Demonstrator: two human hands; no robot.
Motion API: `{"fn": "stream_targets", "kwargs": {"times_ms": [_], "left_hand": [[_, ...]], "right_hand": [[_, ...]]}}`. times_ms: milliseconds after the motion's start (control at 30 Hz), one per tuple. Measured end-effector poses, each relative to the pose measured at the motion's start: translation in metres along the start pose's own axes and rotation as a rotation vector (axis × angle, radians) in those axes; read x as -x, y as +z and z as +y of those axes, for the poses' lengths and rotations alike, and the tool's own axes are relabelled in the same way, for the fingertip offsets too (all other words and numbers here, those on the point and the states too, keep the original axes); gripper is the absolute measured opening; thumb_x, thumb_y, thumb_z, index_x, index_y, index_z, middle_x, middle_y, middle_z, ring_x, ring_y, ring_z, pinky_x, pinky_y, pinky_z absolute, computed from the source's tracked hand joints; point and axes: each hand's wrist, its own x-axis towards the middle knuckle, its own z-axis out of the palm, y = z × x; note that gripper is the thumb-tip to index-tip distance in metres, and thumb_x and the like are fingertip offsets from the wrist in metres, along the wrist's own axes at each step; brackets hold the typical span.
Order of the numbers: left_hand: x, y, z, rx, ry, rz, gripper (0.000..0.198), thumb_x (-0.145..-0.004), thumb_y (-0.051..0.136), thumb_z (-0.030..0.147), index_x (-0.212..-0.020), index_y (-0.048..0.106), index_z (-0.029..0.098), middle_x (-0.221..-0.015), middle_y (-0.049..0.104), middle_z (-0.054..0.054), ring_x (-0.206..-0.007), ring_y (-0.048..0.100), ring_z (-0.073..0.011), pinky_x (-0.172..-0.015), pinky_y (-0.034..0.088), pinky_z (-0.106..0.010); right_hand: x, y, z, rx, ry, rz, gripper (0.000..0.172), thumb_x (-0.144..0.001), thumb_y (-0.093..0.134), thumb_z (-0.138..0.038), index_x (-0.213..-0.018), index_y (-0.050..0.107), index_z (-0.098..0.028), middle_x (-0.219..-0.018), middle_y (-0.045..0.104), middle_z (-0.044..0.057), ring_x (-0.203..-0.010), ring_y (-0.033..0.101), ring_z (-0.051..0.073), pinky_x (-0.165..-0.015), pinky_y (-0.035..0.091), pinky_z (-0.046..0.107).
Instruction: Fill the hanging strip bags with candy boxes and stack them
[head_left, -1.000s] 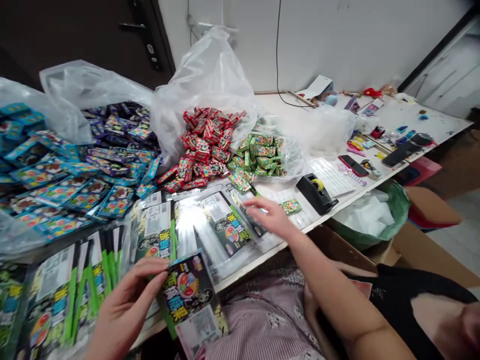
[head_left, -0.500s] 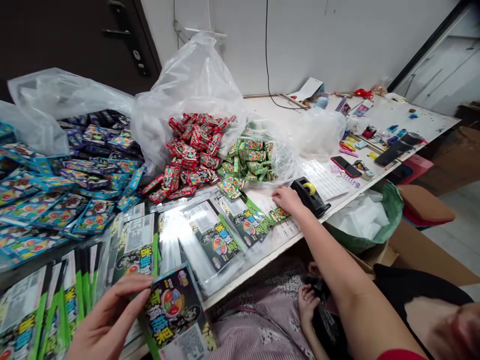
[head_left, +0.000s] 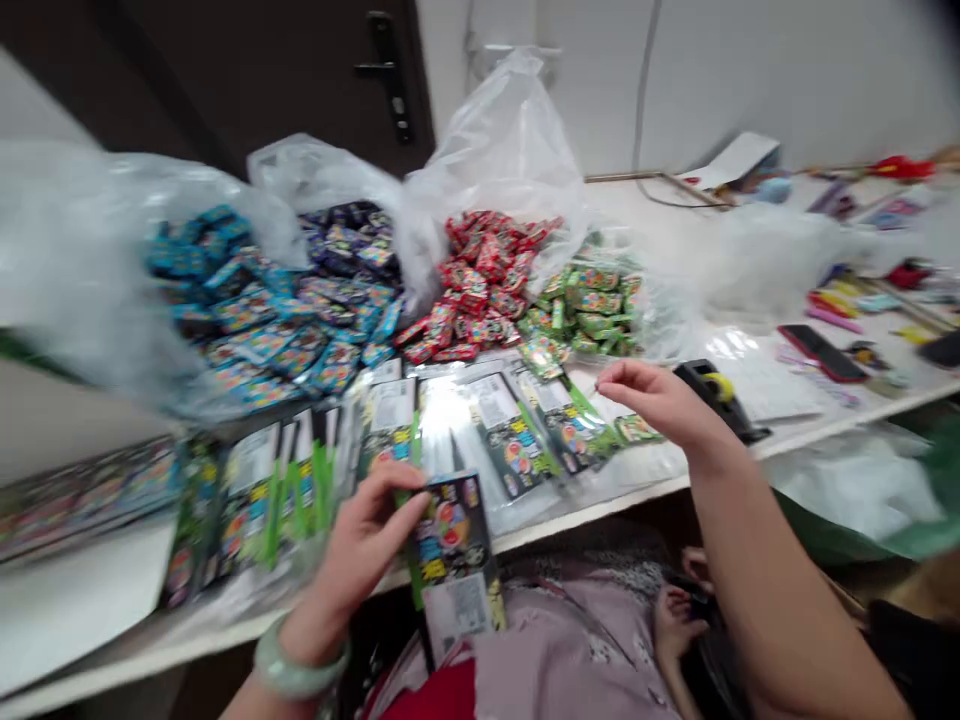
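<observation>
My left hand [head_left: 360,555] grips a flat clear packet with a black and green printed card [head_left: 454,560], held upright over the table's front edge. A pale bangle sits on that wrist. My right hand [head_left: 660,400] hovers just above the table beside a black tape dispenser [head_left: 716,395]. Its thumb and forefinger are pinched together, and what they hold is too small to see. Below it lies a small green pack [head_left: 637,428]. A row of the same flat packets [head_left: 510,430] lies overlapping between my hands.
Open plastic bags behind hold heaps of small packs: blue [head_left: 225,300], purple [head_left: 345,250], red [head_left: 487,280], green [head_left: 592,305]. A phone [head_left: 821,352] and small clutter lie at the right. Another person's small hand [head_left: 671,625] rests in my lap.
My right hand has lifted from the table beside the tape dispenser, its fingers now pinched. The view has swung to the left. My left hand still holds the packet.
</observation>
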Motion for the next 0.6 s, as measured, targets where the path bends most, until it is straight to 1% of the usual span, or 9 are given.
{"fn": "stream_targets", "kwargs": {"times_ms": [67, 133, 200, 267, 333, 400, 500, 600], "left_hand": [[0.001, 0.006, 0.006, 0.041, 0.008, -0.011, 0.003, -0.084, 0.062, 0.022, -0.084, 0.060, 0.019, -0.082, 0.062, -0.003, -0.080, 0.060, -0.0159, -0.075, 0.049, -0.028], [0.003, 0.009, 0.009, 0.071, 0.005, -0.020, 0.004, -0.085, 0.061, 0.022, -0.085, 0.058, 0.019, -0.083, 0.060, -0.004, -0.081, 0.058, -0.0160, -0.076, 0.047, -0.030], [0.006, 0.009, 0.011, 0.101, 0.006, -0.032, 0.003, -0.087, 0.059, 0.021, -0.087, 0.057, 0.019, -0.084, 0.058, -0.004, -0.082, 0.056, -0.0161, -0.077, 0.046, -0.031], [0.010, 0.007, 0.013, 0.127, 0.008, -0.042, 0.001, -0.088, 0.056, 0.020, -0.088, 0.057, 0.019, -0.086, 0.058, -0.004, -0.083, 0.055, -0.0162, -0.078, 0.045, -0.032], [0.012, 0.005, 0.014, 0.146, 0.006, -0.047, 0.004, -0.089, 0.053, 0.019, -0.087, 0.056, 0.019, -0.087, 0.057, -0.004, -0.084, 0.055, -0.0164, -0.079, 0.044, -0.033], [0.014, 0.004, 0.014, 0.159, 0.000, -0.052, 0.005, -0.090, 0.051, 0.019, -0.087, 0.056, 0.019, -0.088, 0.057, -0.004, -0.084, 0.054, -0.0167, -0.079, 0.044, -0.033], [0.015, 0.003, 0.013, 0.169, -0.013, -0.062, 0.006, -0.090, 0.050, 0.019, -0.088, 0.056, 0.019, -0.087, 0.056, -0.004, -0.084, 0.054, -0.0168, -0.078, 0.044, -0.033], [0.015, 0.003, 0.011, 0.186, -0.010, -0.043, 0.005, -0.089, 0.050, 0.020, -0.088, 0.055, 0.019, -0.087, 0.056, -0.004, -0.084, 0.054, -0.0167, -0.078, 0.044, -0.032]], "right_hand": [[0.011, 0.037, -0.041, -0.193, -0.180, -0.191, 0.019, -0.083, 0.061, -0.038, -0.075, 0.061, -0.020, -0.093, 0.064, 0.004, -0.086, 0.059, 0.017, -0.080, 0.046, 0.031], [0.020, 0.073, -0.073, -0.267, -0.261, -0.368, 0.016, -0.083, 0.062, -0.033, -0.072, 0.063, -0.021, -0.097, 0.064, 0.004, -0.090, 0.059, 0.017, -0.083, 0.045, 0.033], [0.023, 0.103, -0.090, -0.268, -0.245, -0.456, 0.015, -0.082, 0.062, -0.030, -0.071, 0.063, -0.021, -0.094, 0.065, 0.003, -0.086, 0.059, 0.017, -0.078, 0.046, 0.031], [0.020, 0.123, -0.095, -0.245, -0.156, -0.489, 0.013, -0.082, 0.061, -0.029, -0.071, 0.062, -0.021, -0.085, 0.065, 0.003, -0.077, 0.058, 0.016, -0.068, 0.046, 0.029], [0.016, 0.133, -0.095, -0.217, -0.060, -0.523, 0.011, -0.081, 0.060, -0.028, -0.074, 0.063, -0.021, -0.077, 0.064, 0.002, -0.069, 0.055, 0.015, -0.061, 0.043, 0.028], [0.012, 0.136, -0.094, -0.190, 0.000, -0.558, 0.011, -0.081, 0.061, -0.027, -0.073, 0.063, -0.020, -0.071, 0.062, 0.001, -0.063, 0.052, 0.013, -0.058, 0.042, 0.027], [0.013, 0.138, -0.095, -0.161, 0.031, -0.551, 0.011, -0.080, 0.061, -0.026, -0.071, 0.062, -0.020, -0.067, 0.059, 0.000, -0.060, 0.050, 0.013, -0.055, 0.041, 0.027], [0.016, 0.142, -0.096, -0.149, 0.037, -0.523, 0.010, -0.080, 0.061, -0.026, -0.071, 0.062, -0.020, -0.066, 0.058, 0.000, -0.059, 0.051, 0.013, -0.054, 0.040, 0.026]]}}
